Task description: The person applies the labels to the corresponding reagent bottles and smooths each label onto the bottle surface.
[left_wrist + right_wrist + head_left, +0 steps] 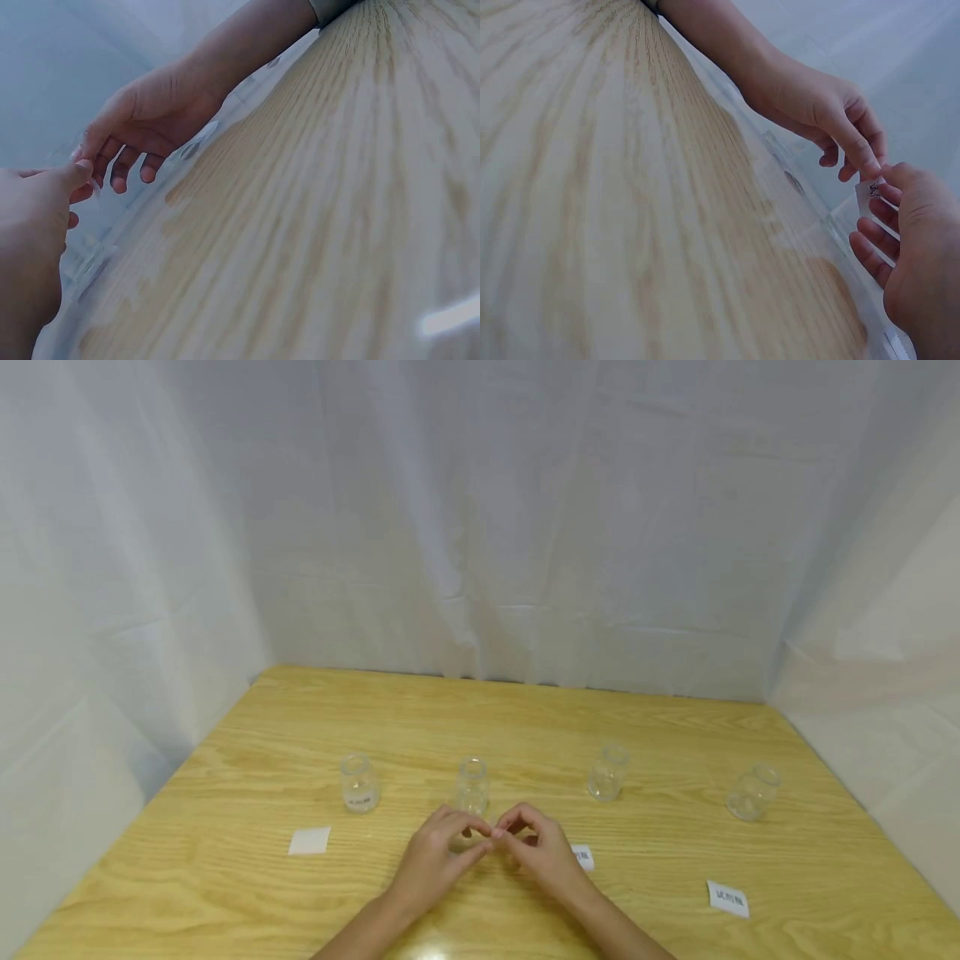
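My left hand (435, 857) and right hand (546, 856) meet at the fingertips, low over the front middle of the table. Between them they pinch a small white label (865, 196) with dark printed characters, seen in the right wrist view; in the head view the fingers mostly hide it. Just behind the fingertips stands a clear glass bottle (472, 783). Another printed label (582, 857) lies beside my right hand, which covers part of it.
To the left stands a glass bottle (360, 785) bearing a printed label, with a blank white paper piece (310, 841) in front. Farther right are a third bottle (608, 773) and one more bottle (753, 792). A printed label (727, 899) lies at front right. White curtains (510, 527) enclose the table.
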Demonstrator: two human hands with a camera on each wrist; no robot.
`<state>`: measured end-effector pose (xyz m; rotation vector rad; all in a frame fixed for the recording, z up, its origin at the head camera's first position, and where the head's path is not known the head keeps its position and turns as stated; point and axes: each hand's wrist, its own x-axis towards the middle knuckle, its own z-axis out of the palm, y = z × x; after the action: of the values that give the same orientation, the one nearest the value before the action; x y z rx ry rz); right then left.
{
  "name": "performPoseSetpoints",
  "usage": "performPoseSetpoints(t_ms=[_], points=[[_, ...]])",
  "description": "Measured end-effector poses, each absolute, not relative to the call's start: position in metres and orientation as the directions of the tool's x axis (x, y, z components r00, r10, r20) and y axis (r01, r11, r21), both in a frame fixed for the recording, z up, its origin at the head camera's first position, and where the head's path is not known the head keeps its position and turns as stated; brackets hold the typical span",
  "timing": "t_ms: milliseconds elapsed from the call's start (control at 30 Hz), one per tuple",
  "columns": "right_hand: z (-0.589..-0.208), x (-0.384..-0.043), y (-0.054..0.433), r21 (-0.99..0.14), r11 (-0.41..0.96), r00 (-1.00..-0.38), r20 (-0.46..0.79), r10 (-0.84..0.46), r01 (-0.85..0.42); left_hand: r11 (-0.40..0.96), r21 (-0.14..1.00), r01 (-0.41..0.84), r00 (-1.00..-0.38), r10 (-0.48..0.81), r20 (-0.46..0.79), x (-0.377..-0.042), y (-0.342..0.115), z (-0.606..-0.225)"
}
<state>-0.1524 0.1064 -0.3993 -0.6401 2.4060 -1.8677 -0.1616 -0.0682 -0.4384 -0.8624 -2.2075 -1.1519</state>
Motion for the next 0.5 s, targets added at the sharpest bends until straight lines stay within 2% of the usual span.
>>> performPoseSetpoints(t_ms=[133,267,367,500], points=[[-0.400,-0.153,0.107,-0.933,0.194,-0.917,0.229,-0.325,-0.302,0.399,0.693,0.601,-0.798,0.246,0.551,-0.160,-0.067,-0.437],[-0.409,-0.158,0.109,-0.944,0.193,-0.952,0.230,-0.202,-0.269,0.306,0.853,0.423,-0.906,0.155,0.394,-0.160,-0.066,-0.433],[-0.422,-0.166,0.111,-0.951,0.192,-0.967,0.225,-0.117,-0.244,0.217,0.914,0.343,-0.939,0.103,0.328,-0.158,-0.065,-0.424],[-0.434,-0.173,0.112,-0.953,0.199,-0.971,0.208,-0.118,-0.229,0.167,0.942,0.291,-0.956,0.082,0.281,-0.150,-0.063,-0.407]])
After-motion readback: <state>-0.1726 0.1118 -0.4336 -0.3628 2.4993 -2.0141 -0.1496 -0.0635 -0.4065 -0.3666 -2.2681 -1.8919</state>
